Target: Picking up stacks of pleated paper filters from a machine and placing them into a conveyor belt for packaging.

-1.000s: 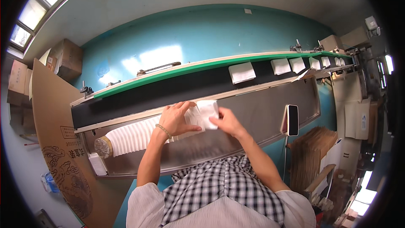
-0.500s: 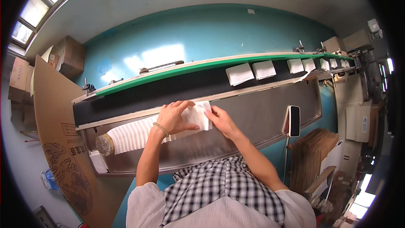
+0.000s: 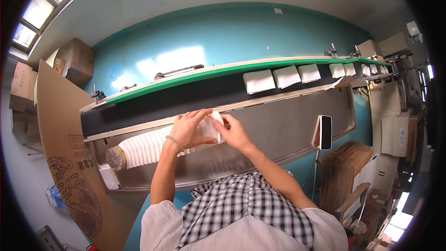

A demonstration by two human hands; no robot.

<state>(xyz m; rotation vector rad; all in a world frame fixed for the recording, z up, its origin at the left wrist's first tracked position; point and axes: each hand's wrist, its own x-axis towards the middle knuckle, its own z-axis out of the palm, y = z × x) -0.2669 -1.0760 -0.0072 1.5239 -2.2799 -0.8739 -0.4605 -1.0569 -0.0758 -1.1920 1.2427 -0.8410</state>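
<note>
A long row of folded white tissues (image 3: 146, 148) lies on its side along the metal tray. Its left end is capped by a round, clear-wrapped block (image 3: 115, 158). My left hand (image 3: 188, 131) is arched over the right part of the row, its fingers on the far side and thumb on the near side. My right hand (image 3: 233, 134) has its fingers closed on the row's right end, close beside my left hand. Part of the tissues is hidden beneath both hands.
Beyond the tray runs a black belt (image 3: 162, 103) edged with a green strip (image 3: 186, 78). Several folded white tissues (image 3: 259, 82) lie on its right half. A phone (image 3: 325, 132) stands on a holder at the right. Cardboard (image 3: 69, 167) rises at the left; flattened brown sheets (image 3: 344, 172) are stacked at right.
My right hand has moved left, closer to my left hand, with the row's right end. The tissues on the belt lie in different spots, and another shows on its nearer part.
</note>
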